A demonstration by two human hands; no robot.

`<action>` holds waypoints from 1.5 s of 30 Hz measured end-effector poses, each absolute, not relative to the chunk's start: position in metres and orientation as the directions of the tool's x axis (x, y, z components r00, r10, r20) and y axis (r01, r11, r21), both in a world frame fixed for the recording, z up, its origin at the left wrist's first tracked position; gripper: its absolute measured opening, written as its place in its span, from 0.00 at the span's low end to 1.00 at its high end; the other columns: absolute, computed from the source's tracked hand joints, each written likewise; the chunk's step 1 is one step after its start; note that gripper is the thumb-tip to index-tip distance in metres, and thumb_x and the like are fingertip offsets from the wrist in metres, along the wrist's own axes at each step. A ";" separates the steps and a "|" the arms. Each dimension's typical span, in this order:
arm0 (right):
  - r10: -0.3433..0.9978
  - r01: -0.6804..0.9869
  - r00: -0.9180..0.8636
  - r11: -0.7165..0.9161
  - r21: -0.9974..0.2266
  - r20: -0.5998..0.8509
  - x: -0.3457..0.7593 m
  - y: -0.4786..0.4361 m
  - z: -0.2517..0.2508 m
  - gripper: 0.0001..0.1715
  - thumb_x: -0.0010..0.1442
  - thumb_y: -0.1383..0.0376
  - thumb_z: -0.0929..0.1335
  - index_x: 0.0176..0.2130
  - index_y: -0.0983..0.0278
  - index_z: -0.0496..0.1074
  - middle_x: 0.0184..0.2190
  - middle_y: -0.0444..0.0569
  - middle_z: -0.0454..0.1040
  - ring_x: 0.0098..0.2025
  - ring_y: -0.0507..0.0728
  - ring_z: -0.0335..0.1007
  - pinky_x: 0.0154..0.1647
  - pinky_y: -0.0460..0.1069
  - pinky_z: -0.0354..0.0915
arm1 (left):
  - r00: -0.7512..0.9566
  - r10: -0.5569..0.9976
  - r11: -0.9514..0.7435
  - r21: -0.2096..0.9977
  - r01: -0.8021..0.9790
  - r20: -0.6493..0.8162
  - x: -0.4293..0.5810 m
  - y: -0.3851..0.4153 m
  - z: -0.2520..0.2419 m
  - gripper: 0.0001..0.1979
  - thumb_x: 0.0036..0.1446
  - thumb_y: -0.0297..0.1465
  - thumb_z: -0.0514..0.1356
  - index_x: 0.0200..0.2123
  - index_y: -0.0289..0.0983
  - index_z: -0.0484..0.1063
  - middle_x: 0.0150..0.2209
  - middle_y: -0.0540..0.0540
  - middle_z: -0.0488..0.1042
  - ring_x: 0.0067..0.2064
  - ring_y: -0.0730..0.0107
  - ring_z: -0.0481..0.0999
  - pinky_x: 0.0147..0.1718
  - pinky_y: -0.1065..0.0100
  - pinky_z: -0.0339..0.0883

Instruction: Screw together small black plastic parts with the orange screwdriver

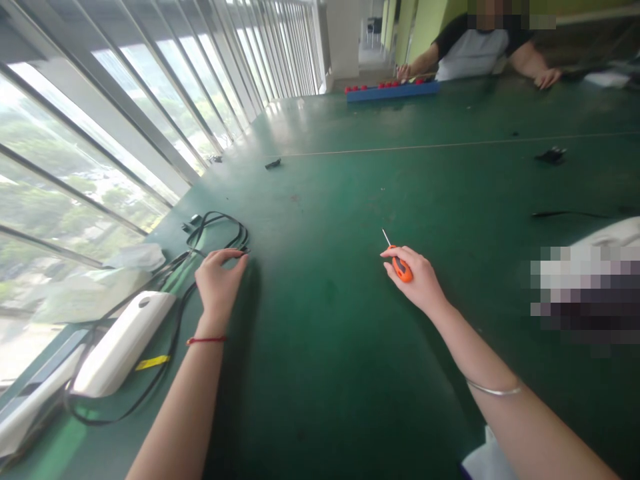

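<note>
My right hand (415,277) is closed around a small screwdriver (401,269) with an orange and grey handle. Its short metal shaft points away from me over the green table (320,347). On the left, my left hand (220,273) makes a pinch, thumb and forefinger tips together. A tiny dark thing seems to sit at the fingertips, too small to name. Just beyond that hand lies a coiled black cable (220,220), whose loops run back along the table's left edge.
At left lie a white oblong case (125,343), a yellow strip (153,363) and clear plastic bags (95,290). Railings (200,80) border the table there. Across it, a person (480,50) sits by a blue strip with red knobs (393,91). A pale bundle (610,243) is at right.
</note>
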State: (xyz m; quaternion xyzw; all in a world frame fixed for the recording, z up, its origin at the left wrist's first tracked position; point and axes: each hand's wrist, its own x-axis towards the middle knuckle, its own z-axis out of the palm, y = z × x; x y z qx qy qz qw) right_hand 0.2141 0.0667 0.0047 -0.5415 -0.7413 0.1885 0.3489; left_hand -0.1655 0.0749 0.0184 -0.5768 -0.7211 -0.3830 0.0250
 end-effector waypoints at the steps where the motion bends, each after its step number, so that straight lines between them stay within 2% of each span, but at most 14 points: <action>1: 0.934 0.670 -0.170 0.344 -0.657 0.316 0.214 0.067 0.005 0.09 0.59 0.68 0.65 0.41 0.61 0.72 0.37 0.49 0.74 0.38 0.58 0.70 0.41 0.53 0.64 | -0.353 0.808 0.078 0.510 0.857 0.471 -0.178 0.073 0.016 0.10 0.53 0.36 0.62 0.34 0.36 0.78 0.39 0.44 0.78 0.44 0.57 0.77 0.49 0.55 0.69; 6: 0.928 0.662 -0.175 0.358 -0.659 0.328 0.215 0.067 0.003 0.09 0.59 0.67 0.65 0.41 0.61 0.72 0.38 0.50 0.75 0.38 0.58 0.70 0.42 0.53 0.64 | -0.346 0.848 0.117 0.495 0.861 0.401 -0.194 0.067 0.007 0.10 0.51 0.38 0.62 0.33 0.38 0.78 0.41 0.46 0.79 0.45 0.59 0.76 0.50 0.57 0.68; 12: 0.923 0.666 -0.185 0.370 -0.648 0.337 0.216 0.067 0.003 0.09 0.59 0.68 0.65 0.41 0.60 0.71 0.38 0.50 0.75 0.38 0.59 0.71 0.42 0.54 0.65 | -0.347 0.813 0.035 0.556 0.830 0.467 -0.198 0.066 0.014 0.12 0.52 0.39 0.62 0.35 0.37 0.77 0.40 0.44 0.78 0.45 0.60 0.76 0.48 0.60 0.70; 16: 0.920 0.676 -0.186 0.375 -0.635 0.345 0.216 0.067 0.003 0.09 0.58 0.68 0.66 0.41 0.60 0.71 0.38 0.49 0.76 0.38 0.59 0.72 0.43 0.54 0.65 | -0.402 0.815 0.099 0.584 0.806 0.417 -0.208 0.067 0.018 0.12 0.51 0.39 0.63 0.35 0.38 0.78 0.36 0.46 0.79 0.41 0.60 0.77 0.45 0.60 0.70; 21: 0.926 0.675 -0.189 0.364 -0.642 0.326 0.216 0.067 0.003 0.09 0.59 0.68 0.65 0.41 0.60 0.71 0.39 0.50 0.75 0.38 0.59 0.71 0.43 0.54 0.65 | -0.406 0.846 0.125 0.612 0.781 0.346 -0.208 0.071 0.016 0.14 0.50 0.41 0.63 0.36 0.37 0.79 0.35 0.46 0.79 0.39 0.61 0.77 0.44 0.61 0.69; 30: 0.926 0.675 -0.189 0.365 -0.641 0.328 0.216 0.067 0.003 0.10 0.58 0.69 0.65 0.41 0.60 0.71 0.38 0.50 0.76 0.38 0.59 0.71 0.42 0.54 0.65 | -0.437 0.842 0.162 0.623 0.765 0.317 -0.202 0.073 0.016 0.16 0.50 0.41 0.63 0.37 0.36 0.79 0.36 0.47 0.79 0.40 0.61 0.76 0.46 0.61 0.68; 35: 0.925 0.676 -0.188 0.366 -0.640 0.331 0.215 0.067 0.004 0.09 0.58 0.69 0.65 0.40 0.60 0.71 0.38 0.49 0.76 0.39 0.59 0.71 0.42 0.54 0.65 | -0.477 0.825 0.177 0.663 0.727 0.303 -0.202 0.073 0.015 0.16 0.50 0.41 0.63 0.37 0.37 0.79 0.36 0.47 0.79 0.39 0.63 0.76 0.43 0.65 0.68; 45: 0.924 0.673 -0.186 0.368 -0.642 0.334 0.216 0.067 0.003 0.10 0.57 0.69 0.66 0.40 0.59 0.71 0.38 0.49 0.76 0.38 0.59 0.72 0.42 0.54 0.66 | -0.456 0.845 0.173 0.665 0.726 0.279 -0.204 0.073 0.014 0.18 0.49 0.43 0.63 0.38 0.36 0.79 0.37 0.45 0.79 0.40 0.61 0.77 0.44 0.64 0.68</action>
